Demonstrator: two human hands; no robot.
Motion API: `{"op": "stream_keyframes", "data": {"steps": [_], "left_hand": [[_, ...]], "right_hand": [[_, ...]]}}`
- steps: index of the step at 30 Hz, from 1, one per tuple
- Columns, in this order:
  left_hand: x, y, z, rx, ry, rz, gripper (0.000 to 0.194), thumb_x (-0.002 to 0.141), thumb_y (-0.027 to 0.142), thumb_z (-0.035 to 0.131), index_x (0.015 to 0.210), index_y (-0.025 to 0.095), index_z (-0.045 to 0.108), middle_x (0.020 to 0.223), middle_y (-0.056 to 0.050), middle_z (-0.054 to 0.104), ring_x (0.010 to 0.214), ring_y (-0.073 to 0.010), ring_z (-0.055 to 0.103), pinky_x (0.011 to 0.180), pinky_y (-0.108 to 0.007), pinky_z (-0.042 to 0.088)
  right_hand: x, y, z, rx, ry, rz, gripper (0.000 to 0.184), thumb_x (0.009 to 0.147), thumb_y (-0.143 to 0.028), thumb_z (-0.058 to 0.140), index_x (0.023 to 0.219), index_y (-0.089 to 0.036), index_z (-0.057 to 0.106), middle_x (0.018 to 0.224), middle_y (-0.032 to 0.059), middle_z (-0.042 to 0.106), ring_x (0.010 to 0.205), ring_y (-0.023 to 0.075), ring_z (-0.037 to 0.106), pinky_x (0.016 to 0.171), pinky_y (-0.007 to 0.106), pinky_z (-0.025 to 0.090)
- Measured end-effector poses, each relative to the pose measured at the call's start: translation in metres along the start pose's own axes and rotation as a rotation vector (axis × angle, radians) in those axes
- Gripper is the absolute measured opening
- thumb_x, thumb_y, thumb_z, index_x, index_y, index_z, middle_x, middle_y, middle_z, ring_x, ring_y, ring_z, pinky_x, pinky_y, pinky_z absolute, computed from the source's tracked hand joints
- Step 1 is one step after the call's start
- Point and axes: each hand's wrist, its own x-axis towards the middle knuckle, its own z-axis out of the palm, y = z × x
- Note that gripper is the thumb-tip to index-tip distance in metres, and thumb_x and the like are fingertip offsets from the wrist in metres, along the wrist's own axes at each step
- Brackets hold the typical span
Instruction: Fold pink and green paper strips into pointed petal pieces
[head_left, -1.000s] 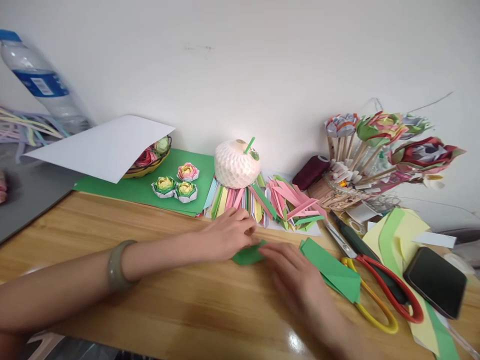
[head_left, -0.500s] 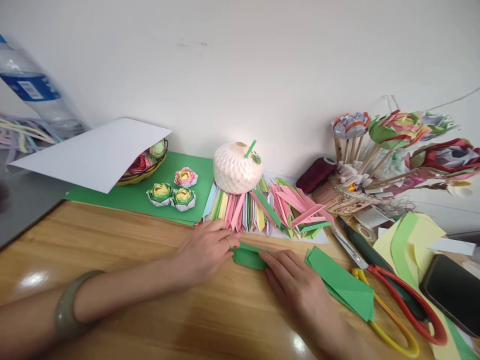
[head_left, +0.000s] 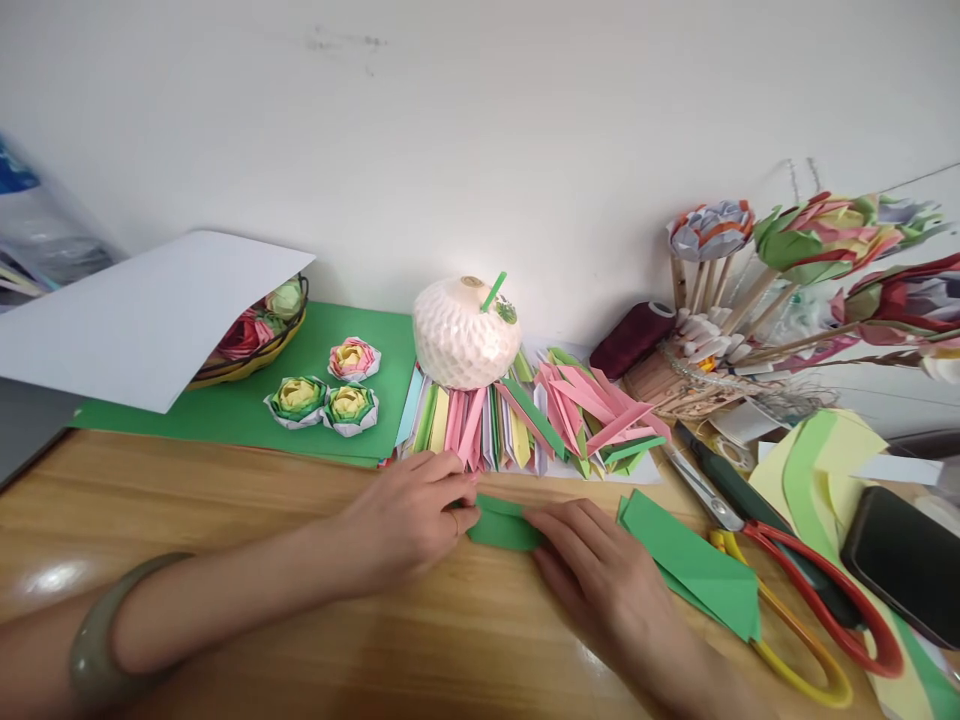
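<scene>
A folded strip of green paper (head_left: 504, 524) lies on the wooden table between my two hands. At its left end, my left hand (head_left: 420, 508) pinches the paper between thumb and fingers, which hide that corner. My right hand (head_left: 592, 560) grips the other end, its fingers bent over the paper. Just right of my right hand lies a small stack of green paper pieces (head_left: 697, 565). Behind the strip, many folded paper strips (head_left: 480, 425) in pink, yellow, green and white fan out under a white textured lamp-like dome (head_left: 466, 335).
Red-and-yellow-handled scissors (head_left: 750, 530), a dark green cutter (head_left: 739, 495) and a black phone (head_left: 907, 560) lie at the right. Paper flowers on sticks (head_left: 825, 240) stand behind them. Several small paper lotuses (head_left: 351, 408) sit on green sheets (head_left: 360, 325); white paper (head_left: 150, 315) partly covers a basket (head_left: 259, 365).
The view has shifted slightly. The upper flap of the green strip looks folded down further, with its crease less open. Both hands stay at the strip's ends.
</scene>
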Motion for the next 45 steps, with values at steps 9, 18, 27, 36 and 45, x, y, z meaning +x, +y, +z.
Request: {"op": "stream_keyframes", "data": {"steps": [9, 18, 27, 36, 45], "left_hand": [[-0.002, -0.003, -0.002, -0.072, 0.004, -0.056, 0.008, 0.086, 0.017, 0.058, 0.080, 0.016, 0.064, 0.085, -0.002, 0.068, 0.085, -0.0196, 0.054, 0.072, -0.033, 0.044], [0.001, 0.002, 0.004, -0.170, 0.057, -0.222, 0.015, 0.087, 0.013, 0.054, 0.074, 0.017, 0.062, 0.077, 0.000, 0.066, 0.082, -0.0187, 0.053, 0.073, -0.033, 0.041], [0.002, 0.010, 0.000, -0.226, -0.007, -0.416, 0.012, 0.083, 0.019, 0.060, 0.071, 0.018, 0.064, 0.080, -0.001, 0.064, 0.085, -0.0209, 0.049, 0.075, -0.037, 0.039], [0.003, 0.011, 0.004, -0.198, -0.069, -0.435, 0.014, 0.087, 0.017, 0.055, 0.075, 0.017, 0.062, 0.082, -0.002, 0.063, 0.086, -0.0211, 0.047, 0.075, -0.038, 0.039], [0.004, 0.011, 0.003, -0.116, -0.078, -0.353, 0.015, 0.088, 0.016, 0.051, 0.076, 0.016, 0.061, 0.085, -0.004, 0.061, 0.085, -0.0222, 0.046, 0.072, -0.038, 0.036]], "right_hand": [[0.006, -0.002, -0.001, 0.162, -0.008, 0.118, 0.009, 0.091, -0.014, 0.048, 0.087, -0.020, 0.054, 0.086, 0.0052, 0.061, 0.080, 0.0177, 0.057, 0.067, 0.030, 0.048], [0.006, -0.005, 0.000, 0.277, -0.026, 0.243, 0.012, 0.093, -0.014, 0.043, 0.086, -0.020, 0.052, 0.087, 0.0049, 0.057, 0.081, 0.0175, 0.054, 0.070, 0.031, 0.048], [0.007, -0.004, 0.005, 0.290, 0.022, 0.350, 0.014, 0.091, -0.019, 0.048, 0.078, -0.020, 0.055, 0.087, 0.0056, 0.054, 0.082, 0.0180, 0.056, 0.068, 0.030, 0.050], [0.010, -0.004, 0.007, 0.266, 0.059, 0.330, 0.015, 0.091, -0.018, 0.048, 0.077, -0.020, 0.054, 0.084, 0.0053, 0.053, 0.079, 0.0183, 0.055, 0.067, 0.030, 0.049], [0.011, -0.003, 0.005, 0.277, 0.030, 0.306, 0.013, 0.090, -0.016, 0.048, 0.078, -0.020, 0.052, 0.086, 0.0050, 0.052, 0.081, 0.0176, 0.054, 0.069, 0.030, 0.048]]}}
